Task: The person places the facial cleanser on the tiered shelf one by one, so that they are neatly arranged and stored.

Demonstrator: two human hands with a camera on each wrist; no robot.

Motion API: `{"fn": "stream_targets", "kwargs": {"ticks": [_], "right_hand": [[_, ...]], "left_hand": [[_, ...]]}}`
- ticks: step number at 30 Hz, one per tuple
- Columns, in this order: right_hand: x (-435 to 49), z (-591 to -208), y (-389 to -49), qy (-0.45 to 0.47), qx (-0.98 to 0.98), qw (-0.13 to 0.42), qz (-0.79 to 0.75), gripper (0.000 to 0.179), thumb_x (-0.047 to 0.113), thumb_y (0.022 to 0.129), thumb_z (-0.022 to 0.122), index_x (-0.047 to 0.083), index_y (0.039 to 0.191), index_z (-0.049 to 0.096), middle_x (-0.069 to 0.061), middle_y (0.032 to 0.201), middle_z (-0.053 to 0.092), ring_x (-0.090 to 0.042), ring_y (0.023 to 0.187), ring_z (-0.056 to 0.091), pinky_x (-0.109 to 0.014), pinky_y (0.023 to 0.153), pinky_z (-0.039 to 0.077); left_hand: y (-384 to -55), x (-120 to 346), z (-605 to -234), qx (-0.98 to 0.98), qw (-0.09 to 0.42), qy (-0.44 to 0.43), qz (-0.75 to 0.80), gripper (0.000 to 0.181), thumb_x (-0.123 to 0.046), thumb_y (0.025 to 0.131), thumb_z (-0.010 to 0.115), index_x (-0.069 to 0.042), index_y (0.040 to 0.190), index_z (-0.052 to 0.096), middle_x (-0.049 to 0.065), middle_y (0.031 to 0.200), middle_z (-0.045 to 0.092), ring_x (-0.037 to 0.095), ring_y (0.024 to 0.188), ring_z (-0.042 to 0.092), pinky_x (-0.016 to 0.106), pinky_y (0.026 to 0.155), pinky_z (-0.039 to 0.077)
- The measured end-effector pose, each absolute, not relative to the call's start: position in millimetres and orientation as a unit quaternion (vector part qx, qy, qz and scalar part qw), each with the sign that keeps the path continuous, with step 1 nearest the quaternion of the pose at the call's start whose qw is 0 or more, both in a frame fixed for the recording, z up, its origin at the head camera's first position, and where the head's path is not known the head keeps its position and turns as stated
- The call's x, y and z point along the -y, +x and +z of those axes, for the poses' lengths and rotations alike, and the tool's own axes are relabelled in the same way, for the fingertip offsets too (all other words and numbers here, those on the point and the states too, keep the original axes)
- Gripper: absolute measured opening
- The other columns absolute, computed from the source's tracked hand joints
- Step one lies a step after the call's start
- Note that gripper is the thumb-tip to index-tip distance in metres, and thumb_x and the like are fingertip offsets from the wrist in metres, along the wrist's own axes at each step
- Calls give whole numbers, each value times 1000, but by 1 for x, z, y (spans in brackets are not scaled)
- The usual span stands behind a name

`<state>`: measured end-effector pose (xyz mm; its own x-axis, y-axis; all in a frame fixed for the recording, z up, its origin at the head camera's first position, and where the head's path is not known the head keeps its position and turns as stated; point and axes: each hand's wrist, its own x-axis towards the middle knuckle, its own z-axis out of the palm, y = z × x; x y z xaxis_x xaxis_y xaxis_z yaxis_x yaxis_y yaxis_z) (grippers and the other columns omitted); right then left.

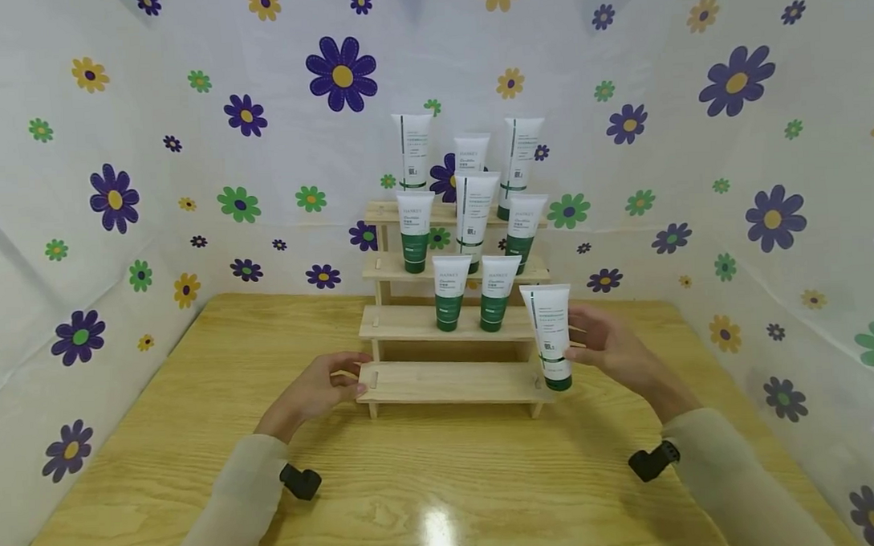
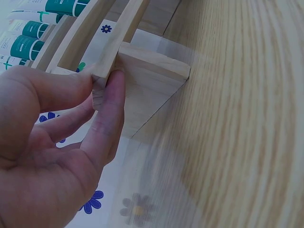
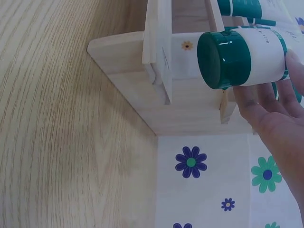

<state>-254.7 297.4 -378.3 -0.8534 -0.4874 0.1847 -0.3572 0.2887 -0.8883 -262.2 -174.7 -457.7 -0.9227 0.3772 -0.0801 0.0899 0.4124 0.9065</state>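
A stepped wooden display rack [image 1: 451, 382] stands on the table, with several white and green squeeze tubes upright on its upper three steps. My left hand [image 1: 324, 387] pinches the left end of the lowest step between thumb and fingers, as the left wrist view shows at the step's edge [image 2: 110, 61]. In my right hand [image 1: 613, 351] is a white squeeze tube [image 1: 551, 329] with a green cap, held upright, cap down. It hangs in front of the right end of the rack's lower steps. The right wrist view shows its green cap [image 3: 223, 59] above the step's end.
The wooden tabletop [image 1: 444, 474] spreads in front of and beside the rack. A white flower-printed cloth [image 1: 281, 150] forms the back and side walls. On the third step from the top stand two short tubes [image 1: 448, 293], left and middle.
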Motion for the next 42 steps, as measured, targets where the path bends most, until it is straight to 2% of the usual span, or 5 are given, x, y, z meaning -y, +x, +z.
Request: {"fn": "stream_targets", "kwargs": {"ticks": [5, 15, 24, 32, 42], "right_hand": [[-289, -378, -257, -263, -800, 68, -536, 65, 0, 97, 66, -1, 155, 36, -28, 162, 36, -45, 146, 41, -21, 106, 49], [-271, -382, -260, -273, -785, 70, -552, 66, -2, 97, 65, -3, 155, 34, -30, 159, 40, 4, 132, 53, -16, 107, 47], [-255, -388, -264, -284, -775, 61, -562, 63, -6, 96, 65, -3, 153, 38, -29, 157, 43, -7, 136, 55, -21, 110, 48], [-241, -393, -266, -280, -764, 69, -578, 66, -9, 95, 63, -4, 155, 35, -28, 159, 41, -45, 147, 41, -33, 115, 47], [-222, -399, -268, -266, -771, 67, -574, 66, -13, 92, 63, -3, 153, 39, -27, 157, 44, -46, 146, 44, -57, 119, 39]], "left_hand": [[-262, 175, -457, -828, 140, 142, 524, 50, -5, 99, 67, -5, 147, 53, 22, 136, 57, 22, 108, 67, 34, 88, 60], [-260, 175, -454, -831, 141, 139, 521, 49, -5, 100, 66, -5, 147, 53, 23, 137, 57, 23, 109, 67, 33, 89, 60], [-260, 175, -455, -831, 140, 139, 520, 49, -6, 100, 66, -6, 147, 53, 22, 136, 57, 21, 107, 68, 33, 88, 60], [-260, 174, -455, -832, 138, 140, 519, 49, -6, 100, 67, -5, 147, 53, 22, 136, 57, 22, 108, 67, 33, 88, 60], [-260, 174, -456, -832, 140, 137, 518, 49, -7, 100, 67, -6, 147, 53, 22, 136, 58, 21, 107, 68, 33, 88, 60]]}}
